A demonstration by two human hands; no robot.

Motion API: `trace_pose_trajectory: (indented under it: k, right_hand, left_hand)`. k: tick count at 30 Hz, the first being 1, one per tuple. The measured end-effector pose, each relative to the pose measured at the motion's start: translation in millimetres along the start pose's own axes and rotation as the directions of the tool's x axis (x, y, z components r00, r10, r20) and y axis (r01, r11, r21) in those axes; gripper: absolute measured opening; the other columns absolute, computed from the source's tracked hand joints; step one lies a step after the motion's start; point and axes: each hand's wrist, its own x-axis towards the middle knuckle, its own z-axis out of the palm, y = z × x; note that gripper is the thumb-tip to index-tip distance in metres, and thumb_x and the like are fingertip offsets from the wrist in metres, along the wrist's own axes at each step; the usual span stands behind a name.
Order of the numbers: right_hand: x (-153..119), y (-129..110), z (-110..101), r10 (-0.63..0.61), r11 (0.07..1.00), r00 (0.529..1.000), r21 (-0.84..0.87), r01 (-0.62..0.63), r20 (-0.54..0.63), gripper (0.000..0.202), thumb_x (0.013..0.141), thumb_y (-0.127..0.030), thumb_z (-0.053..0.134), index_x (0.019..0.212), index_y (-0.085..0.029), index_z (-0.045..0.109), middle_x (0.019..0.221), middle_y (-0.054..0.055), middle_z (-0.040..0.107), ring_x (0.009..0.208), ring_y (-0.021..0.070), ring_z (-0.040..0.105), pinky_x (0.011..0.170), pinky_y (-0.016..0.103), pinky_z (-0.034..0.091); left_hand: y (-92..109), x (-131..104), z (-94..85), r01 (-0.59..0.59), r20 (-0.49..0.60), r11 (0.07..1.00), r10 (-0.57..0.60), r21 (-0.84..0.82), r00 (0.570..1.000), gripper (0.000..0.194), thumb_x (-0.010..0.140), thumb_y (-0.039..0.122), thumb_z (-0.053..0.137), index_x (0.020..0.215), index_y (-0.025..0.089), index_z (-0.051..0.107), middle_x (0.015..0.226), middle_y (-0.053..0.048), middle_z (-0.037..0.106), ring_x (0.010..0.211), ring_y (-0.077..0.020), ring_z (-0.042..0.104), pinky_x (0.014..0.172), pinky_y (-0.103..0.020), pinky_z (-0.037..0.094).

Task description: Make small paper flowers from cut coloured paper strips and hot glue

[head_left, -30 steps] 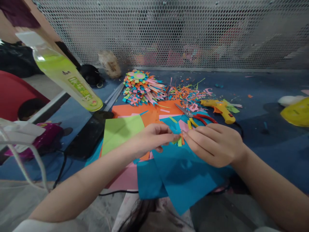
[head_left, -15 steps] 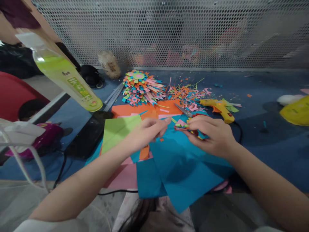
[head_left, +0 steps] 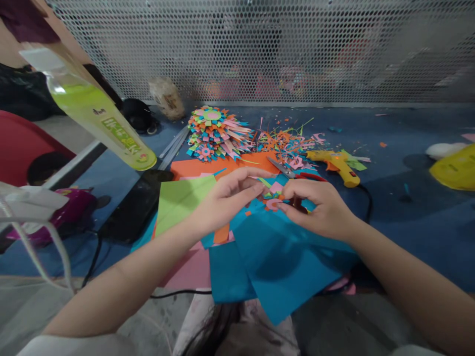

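Observation:
Between my hands is a small layered paper flower in pink, orange, green and blue. My right hand pinches its right side between thumb and fingers. From the other side, my left hand is curled in with its thumb and fingertips at the flower's left edge; part of that grip is hidden. Just beyond the right hand lie scissors with red handles, their blades pointing away to the left. Blue paper sheets lie beneath both hands, beside a light green sheet and orange paper.
A large cluster of colourful paper flowers stands behind the sheets, beside a heap of paper shreds. At the right are a yellow glue gun and a yellow object. A drink bottle leans at the left, near clear sticks.
My left hand has moved right and slightly up to meet the paper flower. My right hand has turned the flower, so its pink round face now shows.

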Motion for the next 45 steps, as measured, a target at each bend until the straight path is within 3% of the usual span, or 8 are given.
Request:
trace_pose_trajectory:
  k: [10, 17, 23, 34, 40, 43, 45]
  right_hand:
    - [0.1, -1.5, -0.2, 0.054, 0.998, 0.998, 0.038, -0.054, 0.011, 0.013, 0.079, -0.021, 0.056, 0.068, -0.018, 0.051, 0.063, 0.0, 0.055, 0.054, 0.0089, 0.048, 0.049, 0.021, 0.038]
    - [0.4, 0.6, 1.0, 0.052, 0.997, 0.997, 0.056, -0.055, 0.056, 0.017, 0.081, -0.023, 0.056, 0.067, -0.018, 0.049, 0.062, -0.002, 0.053, 0.054, 0.0085, 0.046, 0.049, 0.021, 0.036]
    - [0.8, -1.3, 0.4, 0.077, 0.994, 0.995, 0.069, -0.082, 0.062, 0.018, 0.082, -0.025, 0.056, 0.067, -0.018, 0.048, 0.062, -0.001, 0.053, 0.052, 0.0082, 0.045, 0.048, 0.021, 0.035]
    - [0.8, -2.6, 1.3, 0.134, 0.981, 0.988, 0.128, -0.143, 0.072, 0.02, 0.084, -0.03, 0.056, 0.069, -0.017, 0.053, 0.066, 0.001, 0.057, 0.056, 0.0097, 0.048, 0.049, 0.023, 0.035]
    - [2.9, -1.8, -2.4, 0.197, 0.969, 0.98, 0.146, -0.198, 0.021, 0.021, 0.083, -0.03, 0.058, 0.067, -0.017, 0.054, 0.058, -0.002, 0.051, 0.048, 0.0075, 0.043, 0.045, 0.022, 0.032]
    - [3.7, 3.5, -3.6, 0.185, 0.982, 0.983, 0.04, -0.186, 0.017, 0.019, 0.083, -0.028, 0.058, 0.068, -0.017, 0.055, 0.058, -0.003, 0.051, 0.05, 0.0077, 0.045, 0.048, 0.022, 0.033]
    - [3.7, 7.9, -2.5, 0.174, 0.984, 0.984, -0.035, -0.172, 0.042, 0.021, 0.084, -0.03, 0.058, 0.068, -0.017, 0.056, 0.06, -0.002, 0.053, 0.053, 0.0081, 0.046, 0.05, 0.022, 0.034]
  left_hand:
    - [-0.3, 1.9, 0.0, 0.091, 0.017, 0.994, -0.09, -0.056, 0.996, 0.032, 0.083, 0.034, 0.059, 0.11, 0.016, 0.064, 0.083, -0.005, 0.067, 0.07, -0.0125, 0.058, 0.059, -0.023, 0.043]
    - [0.9, 2.6, -1.4, 0.02, -0.016, 0.999, -0.019, 0.036, 1.0, 0.031, 0.085, 0.03, 0.056, 0.113, 0.017, 0.062, 0.086, -0.005, 0.069, 0.077, -0.0144, 0.06, 0.065, -0.025, 0.046]
    - [-1.6, 3.3, -1.6, 0.053, 0.013, 0.999, -0.053, -0.001, 0.999, 0.028, 0.086, 0.032, 0.055, 0.109, 0.018, 0.065, 0.081, -0.004, 0.067, 0.07, -0.0119, 0.057, 0.059, -0.023, 0.044]
    - [-3.1, 3.9, -5.3, 0.049, 0.045, 0.999, -0.049, -0.009, 0.998, 0.031, 0.09, 0.037, 0.049, 0.109, 0.02, 0.066, 0.083, -0.004, 0.065, 0.073, -0.0126, 0.058, 0.059, -0.023, 0.045]
    - [-4.2, 3.2, -3.7, -0.064, 0.049, 0.973, 0.055, 0.224, 0.997, 0.029, 0.09, 0.037, 0.046, 0.101, 0.018, 0.065, 0.082, -0.004, 0.066, 0.075, -0.0139, 0.06, 0.062, -0.024, 0.047]
    - [-5.4, 6.5, -6.8, -0.01, 0.046, 0.941, -0.005, 0.339, 0.999, 0.025, 0.087, 0.036, 0.048, 0.093, 0.018, 0.064, 0.079, -0.003, 0.067, 0.071, -0.0146, 0.063, 0.063, -0.026, 0.049]
    - [-7.1, 12.2, -18.7, 0.053, -0.057, 0.862, -0.028, 0.504, 0.998, 0.021, 0.084, 0.035, 0.052, 0.09, 0.018, 0.064, 0.081, -0.004, 0.068, 0.076, -0.0172, 0.065, 0.069, -0.029, 0.05]
